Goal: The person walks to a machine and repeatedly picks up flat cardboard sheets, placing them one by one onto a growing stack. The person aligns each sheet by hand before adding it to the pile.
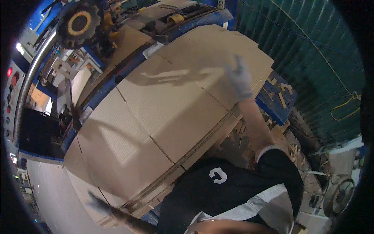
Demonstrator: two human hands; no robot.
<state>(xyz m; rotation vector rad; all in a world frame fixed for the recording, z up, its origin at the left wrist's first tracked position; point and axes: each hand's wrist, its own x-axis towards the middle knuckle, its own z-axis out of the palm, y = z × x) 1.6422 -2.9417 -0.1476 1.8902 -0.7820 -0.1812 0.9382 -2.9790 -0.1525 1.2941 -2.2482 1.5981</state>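
A stack of slotted brown cardboard sheets (167,105) lies in front of me, slanting from lower left to upper right. My right hand (239,80), in a pale grey glove, is over the stack's right end, thumb and fingers apart and somewhat blurred by motion. At the lower left end is my left hand (99,204), also gloved, by the corner of the sheets with its fingers stretched out. Neither hand grips a sheet. Whether the left palm touches the cardboard cannot be made out. Shadows of my arms fall across the top sheet.
Along the far side of the stack runs a blue machine (132,64) with a dark toothed wheel (80,23). A control panel (11,97) with buttons stands far left. Cardboard scraps (282,99) lie on a blue surface at right, before a green corrugated wall (311,54). A round fan (339,195) stands lower right.
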